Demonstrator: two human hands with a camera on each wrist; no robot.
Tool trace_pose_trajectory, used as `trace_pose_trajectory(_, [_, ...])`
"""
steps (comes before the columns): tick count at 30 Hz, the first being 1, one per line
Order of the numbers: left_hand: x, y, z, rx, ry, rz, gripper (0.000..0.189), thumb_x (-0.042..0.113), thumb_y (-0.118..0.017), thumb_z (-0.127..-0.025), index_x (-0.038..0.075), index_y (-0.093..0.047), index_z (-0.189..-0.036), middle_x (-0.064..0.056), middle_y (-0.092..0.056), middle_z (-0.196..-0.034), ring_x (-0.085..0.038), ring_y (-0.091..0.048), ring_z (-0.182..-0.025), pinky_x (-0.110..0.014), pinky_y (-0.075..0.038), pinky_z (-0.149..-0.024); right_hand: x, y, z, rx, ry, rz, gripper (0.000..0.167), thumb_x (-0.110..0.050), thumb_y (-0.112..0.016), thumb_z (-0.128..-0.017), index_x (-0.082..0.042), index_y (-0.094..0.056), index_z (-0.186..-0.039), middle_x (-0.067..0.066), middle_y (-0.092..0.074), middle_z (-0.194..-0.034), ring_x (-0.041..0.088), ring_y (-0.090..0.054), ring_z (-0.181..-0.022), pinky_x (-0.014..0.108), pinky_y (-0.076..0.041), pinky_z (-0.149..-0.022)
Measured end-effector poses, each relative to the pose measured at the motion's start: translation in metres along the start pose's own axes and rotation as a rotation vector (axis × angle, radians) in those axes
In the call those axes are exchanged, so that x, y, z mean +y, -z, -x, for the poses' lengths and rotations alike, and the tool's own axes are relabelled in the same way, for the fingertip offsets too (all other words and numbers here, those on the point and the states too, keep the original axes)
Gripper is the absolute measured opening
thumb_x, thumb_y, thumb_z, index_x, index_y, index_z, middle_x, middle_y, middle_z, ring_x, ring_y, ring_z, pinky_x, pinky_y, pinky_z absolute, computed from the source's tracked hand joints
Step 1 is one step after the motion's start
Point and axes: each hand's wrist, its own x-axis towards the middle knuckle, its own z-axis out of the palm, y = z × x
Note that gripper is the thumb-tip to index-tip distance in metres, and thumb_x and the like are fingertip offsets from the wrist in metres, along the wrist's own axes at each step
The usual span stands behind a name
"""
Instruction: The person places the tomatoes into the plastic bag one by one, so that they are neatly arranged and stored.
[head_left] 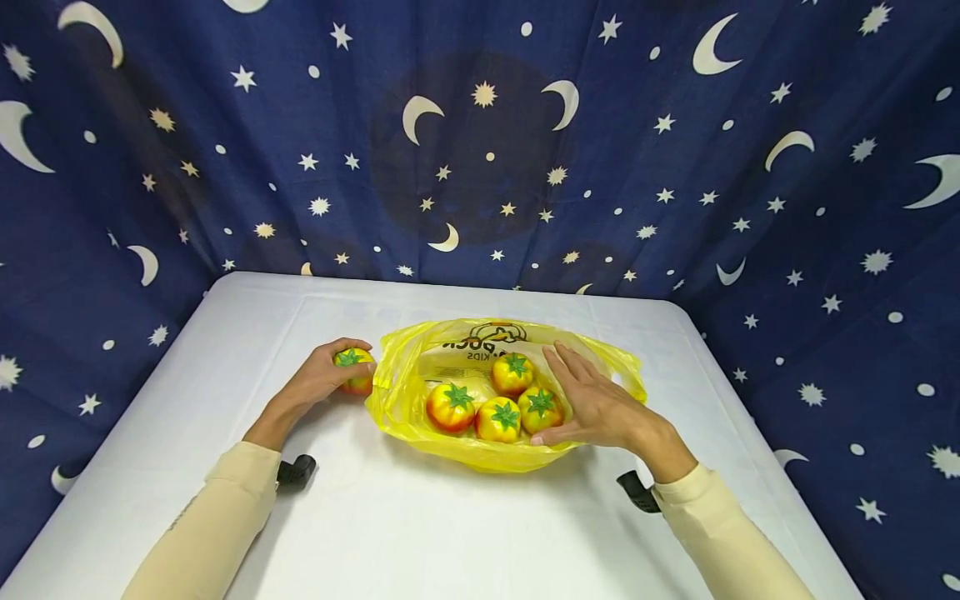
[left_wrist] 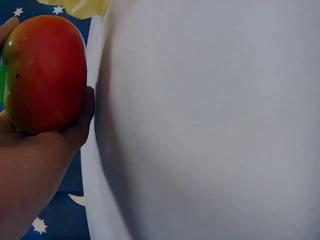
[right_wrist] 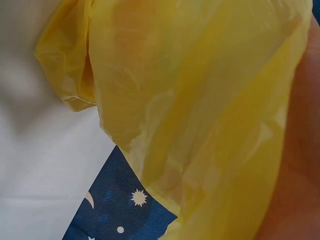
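A yellow plastic bag [head_left: 450, 450] lies wide-mouthed on the table, with black print on its inner wall. Several yellow-red tomatoes [head_left: 451, 407] with green star-shaped leaf tops sit inside it. Left of the bag, my left hand [head_left: 330, 375] grips another tomato [head_left: 358, 383], fingers over its far side and thumb along the near side. The left wrist view shows that tomato's red side [left_wrist: 50, 75] close up. My right hand [head_left: 600, 408] reaches over the bag's right side with fingers spread and fairly straight, beside the rightmost tomato [head_left: 541, 407]. In the right wrist view, yellow plastic [right_wrist: 190, 110] hides most of this hand.
Under everything is a table [head_left: 465, 533] with a white cloth. A dark blue curtain [head_left: 480, 150] with moons and stars stands behind it and along both sides. A black strap piece [head_left: 296, 473] sits at the left wrist, and a similar one [head_left: 638, 492] at the right.
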Motion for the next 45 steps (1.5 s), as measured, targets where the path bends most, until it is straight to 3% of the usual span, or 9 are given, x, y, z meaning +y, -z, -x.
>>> trace_pose_trajectory(12, [0.035,0.020,0.002,0.033,-0.037,0.014,0.057,0.042,-0.075,-0.091,0.010,-0.059,-0.136,-0.017,-0.058,-0.125,-0.030,-0.054,-0.107,-0.035,-0.048,-0.087,-0.001,-0.001,-0.001,-0.006,0.003,-0.001,0.135,-0.080,-0.071,-0.069,-0.008,-0.007,-0.163,0.018,-0.002,-0.168,0.044,-0.014,-0.151,0.066,-0.023,-0.114])
trace_pose_trajectory(26, [0.104,0.031,-0.006,-0.004,-0.171,0.025,0.050,0.035,-0.072,-0.093,0.011,-0.059,-0.135,-0.016,-0.056,-0.122,-0.031,-0.055,-0.103,-0.030,-0.052,-0.083,-0.002,0.001,0.000,-0.005,0.001,0.006,0.136,-0.084,-0.068,-0.068,-0.009,-0.007,-0.163,0.017,-0.002,-0.168,0.045,-0.014,-0.150,0.070,-0.019,-0.113])
trace_pose_trajectory(31, [0.131,0.019,-0.008,-0.064,-0.242,0.020,0.049,0.031,-0.073,-0.092,0.011,-0.060,-0.135,-0.015,-0.056,-0.126,-0.032,-0.056,-0.104,-0.032,-0.054,-0.084,-0.002,0.001,0.000,-0.005,0.000,0.004,0.135,-0.081,-0.071,-0.069,-0.009,-0.006,-0.163,0.017,-0.002,-0.168,0.045,-0.013,-0.151,0.069,-0.019,-0.113])
trace_pose_trajectory(37, [0.160,-0.006,-0.009,-0.176,-0.308,0.054,0.046,0.026,-0.075,-0.091,0.011,-0.062,-0.132,-0.014,-0.060,-0.119,-0.031,-0.059,-0.099,-0.034,-0.057,-0.078,-0.002,0.002,0.001,0.000,0.002,-0.001,0.135,-0.081,-0.071,-0.069,-0.009,-0.007,-0.163,0.018,-0.003,-0.168,0.044,-0.012,-0.151,0.068,-0.020,-0.114])
trace_pose_trajectory(45, [0.178,-0.042,-0.017,-0.292,-0.354,0.049,0.042,0.023,-0.076,-0.091,0.012,-0.064,-0.129,-0.011,-0.058,-0.120,-0.031,-0.060,-0.100,-0.036,-0.058,-0.081,-0.002,0.003,0.002,0.001,0.006,-0.010,0.134,-0.080,-0.071,-0.069,-0.009,-0.007,-0.163,0.018,-0.002,-0.168,0.042,-0.011,-0.152,0.065,-0.024,-0.115])
